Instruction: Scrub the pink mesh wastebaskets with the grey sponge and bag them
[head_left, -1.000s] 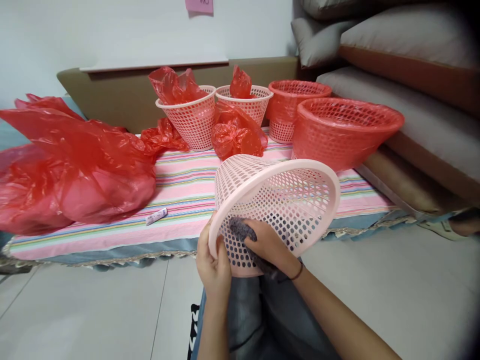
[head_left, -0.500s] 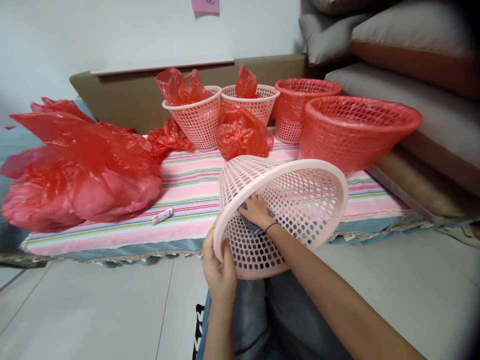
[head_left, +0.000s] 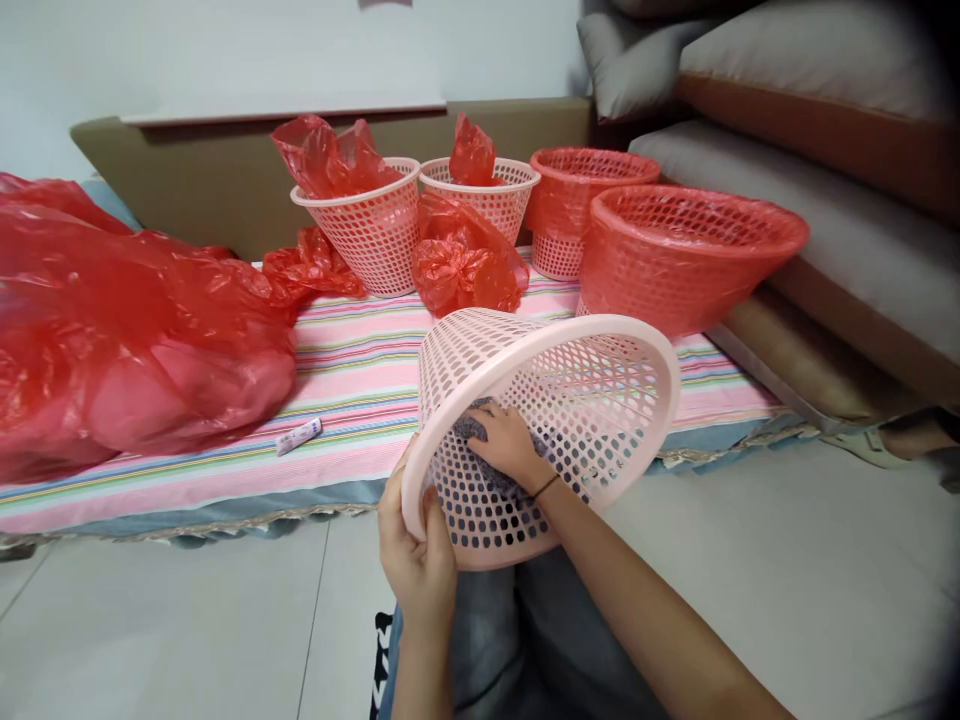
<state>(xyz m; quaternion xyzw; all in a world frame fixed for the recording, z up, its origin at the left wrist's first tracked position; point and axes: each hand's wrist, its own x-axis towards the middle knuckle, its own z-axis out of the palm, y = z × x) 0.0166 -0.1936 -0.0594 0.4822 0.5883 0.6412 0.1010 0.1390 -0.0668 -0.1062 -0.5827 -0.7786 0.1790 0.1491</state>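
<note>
A pale pink perforated plastic basket (head_left: 592,390) lies tilted on its side over my lap, its mouth facing me. My left hand (head_left: 416,560) grips the near rim at the lower left. Reaching inside the basket, my right hand (head_left: 506,445) presses a dark grey cloth (head_left: 472,425) against the inner wall. The fingers are closed over the cloth.
A low table with a striped pink cloth (head_left: 360,370) stands ahead. It bears a big red plastic bag (head_left: 127,330), a small tube (head_left: 298,436), two pink baskets with red bags (head_left: 360,225), loose red bags (head_left: 465,262) and two red-lined baskets (head_left: 679,255). Cushions (head_left: 810,60) are stacked at the right.
My right hand with the cloth went deeper into the basket and has now come back a little along the inner wall. The left hand keeps its grip on the rim.
</note>
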